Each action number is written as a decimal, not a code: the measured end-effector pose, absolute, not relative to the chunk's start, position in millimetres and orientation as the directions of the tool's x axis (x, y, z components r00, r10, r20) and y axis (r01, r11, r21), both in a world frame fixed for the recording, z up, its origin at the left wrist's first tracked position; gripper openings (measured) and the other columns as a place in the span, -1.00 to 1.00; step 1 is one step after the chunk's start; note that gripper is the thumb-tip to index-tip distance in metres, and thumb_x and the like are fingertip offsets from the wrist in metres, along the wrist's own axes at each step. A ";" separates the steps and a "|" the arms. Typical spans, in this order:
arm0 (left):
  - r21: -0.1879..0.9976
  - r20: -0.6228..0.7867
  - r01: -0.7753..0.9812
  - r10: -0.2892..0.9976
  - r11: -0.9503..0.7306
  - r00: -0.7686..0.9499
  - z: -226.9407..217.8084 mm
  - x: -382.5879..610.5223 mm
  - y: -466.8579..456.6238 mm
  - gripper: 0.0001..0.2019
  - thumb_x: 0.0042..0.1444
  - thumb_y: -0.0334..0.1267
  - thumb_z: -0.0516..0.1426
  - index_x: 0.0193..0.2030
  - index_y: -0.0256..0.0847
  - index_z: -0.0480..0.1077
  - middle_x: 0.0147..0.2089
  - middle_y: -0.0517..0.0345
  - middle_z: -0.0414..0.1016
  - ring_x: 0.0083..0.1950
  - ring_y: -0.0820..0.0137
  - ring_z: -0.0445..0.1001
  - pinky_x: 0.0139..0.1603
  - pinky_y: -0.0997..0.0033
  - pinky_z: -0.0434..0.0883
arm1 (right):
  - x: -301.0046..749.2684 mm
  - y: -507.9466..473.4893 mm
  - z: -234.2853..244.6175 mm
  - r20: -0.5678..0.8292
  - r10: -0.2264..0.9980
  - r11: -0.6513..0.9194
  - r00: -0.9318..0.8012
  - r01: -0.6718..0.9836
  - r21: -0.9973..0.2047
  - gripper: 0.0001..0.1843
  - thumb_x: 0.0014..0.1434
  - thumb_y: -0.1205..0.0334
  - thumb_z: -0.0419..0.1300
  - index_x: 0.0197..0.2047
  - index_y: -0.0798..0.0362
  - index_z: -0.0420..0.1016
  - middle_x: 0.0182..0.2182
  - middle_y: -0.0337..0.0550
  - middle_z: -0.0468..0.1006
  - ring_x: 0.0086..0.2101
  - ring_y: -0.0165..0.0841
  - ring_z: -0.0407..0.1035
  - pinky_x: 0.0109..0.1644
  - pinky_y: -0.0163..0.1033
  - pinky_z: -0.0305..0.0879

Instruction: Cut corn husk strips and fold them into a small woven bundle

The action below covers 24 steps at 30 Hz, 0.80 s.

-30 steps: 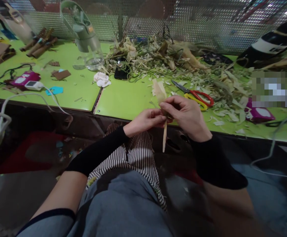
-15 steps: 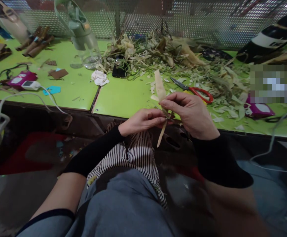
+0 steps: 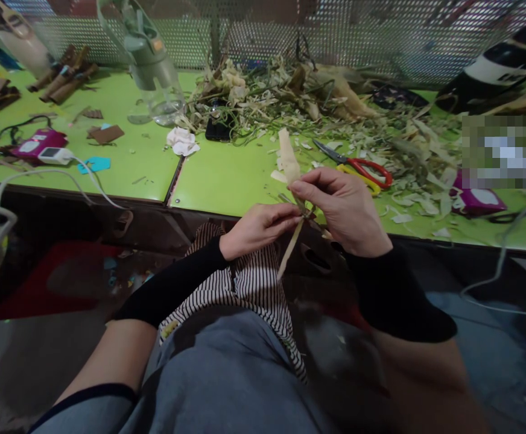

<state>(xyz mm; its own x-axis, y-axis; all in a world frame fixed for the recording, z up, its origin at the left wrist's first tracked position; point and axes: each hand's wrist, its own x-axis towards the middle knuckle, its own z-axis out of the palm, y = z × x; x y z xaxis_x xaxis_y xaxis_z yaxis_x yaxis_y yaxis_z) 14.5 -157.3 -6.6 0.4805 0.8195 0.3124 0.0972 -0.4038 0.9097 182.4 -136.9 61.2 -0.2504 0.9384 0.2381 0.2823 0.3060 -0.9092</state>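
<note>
My left hand (image 3: 258,228) and my right hand (image 3: 344,208) meet above my lap, just in front of the green table's edge (image 3: 227,208). Both pinch a pale dried leaf strip (image 3: 288,160). Its broad end rises above my right fingers, and its thin tail (image 3: 290,250) hangs down and to the left below them. The fingers of both hands are closed on the strip. Black sleeves cover both forearms.
Red and yellow handled scissors (image 3: 358,169) lie just beyond my right hand. A heap of dried leaves and trimmings (image 3: 317,102) spreads across the table's back. A black phone (image 3: 220,129), crumpled tissue (image 3: 181,143), a jug (image 3: 154,66), pink devices (image 3: 41,144) and white cables (image 3: 64,175) lie left.
The strip's upper end has tipped slightly, and its lower tail has swung from straight down to slanting left. Both hands stayed in nearly the same place.
</note>
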 end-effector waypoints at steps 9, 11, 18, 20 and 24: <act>0.873 0.362 0.147 0.821 -0.464 0.442 -19.9 16.2 -168.0 -0.79 0.44 -0.24 0.13 -0.18 -0.29 0.52 -0.33 0.16 0.55 -0.30 0.45 0.48 -0.18 0.43 0.44 | 170.7 -141.3 53.8 0.165 0.927 0.250 -0.336 0.226 -0.941 -0.71 0.17 -0.02 0.45 -0.40 0.00 0.59 -0.48 -0.29 0.49 -0.44 -0.42 0.27 -0.34 -0.24 0.25; 0.887 0.353 0.124 0.825 -0.445 0.443 -21.6 16.6 -168.9 -0.79 0.43 -0.25 0.13 -0.19 -0.30 0.52 -0.33 0.17 0.54 -0.30 0.45 0.48 -0.17 0.42 0.45 | 168.2 -140.1 51.9 0.142 0.926 0.235 -0.351 0.241 -0.942 -0.71 0.17 -0.02 0.44 -0.39 0.00 0.59 -0.47 -0.29 0.49 -0.44 -0.42 0.27 -0.34 -0.24 0.25; 0.963 0.268 -0.110 0.894 -0.245 0.359 -22.4 19.4 -162.7 -0.72 0.46 -0.10 0.13 -0.16 -0.27 0.50 -0.22 0.09 0.63 -0.19 0.42 0.59 -0.02 0.36 0.57 | 181.1 -136.2 50.9 0.373 0.909 0.416 -0.188 0.483 -0.770 -0.82 0.27 0.04 0.38 -0.20 -0.06 0.59 -0.33 -0.20 0.59 -0.34 -0.32 0.39 -0.25 -0.18 0.32; 0.967 0.217 -0.200 0.920 -0.157 0.327 -20.5 19.8 -159.8 -0.69 0.47 -0.05 0.12 -0.08 -0.29 0.52 -0.16 0.05 0.67 -0.15 0.42 0.63 0.02 0.35 0.60 | 191.4 -141.2 50.8 0.473 0.864 0.475 -0.170 0.586 -0.657 -0.81 0.30 0.01 0.36 -0.19 -0.07 0.56 -0.26 -0.14 0.62 -0.29 -0.27 0.42 -0.23 -0.14 0.33; 0.972 0.186 -0.191 0.943 -0.135 0.278 -18.7 20.1 -157.2 -0.73 0.41 -0.09 0.21 -0.06 -0.30 0.54 -0.14 0.06 0.67 -0.14 0.44 0.62 0.01 0.41 0.59 | 205.7 -155.6 45.2 0.413 0.844 0.531 -0.342 0.639 -0.556 -0.74 0.40 -0.03 0.25 -0.24 -0.06 0.50 -0.32 -0.13 0.62 -0.33 -0.26 0.43 -0.27 -0.15 0.32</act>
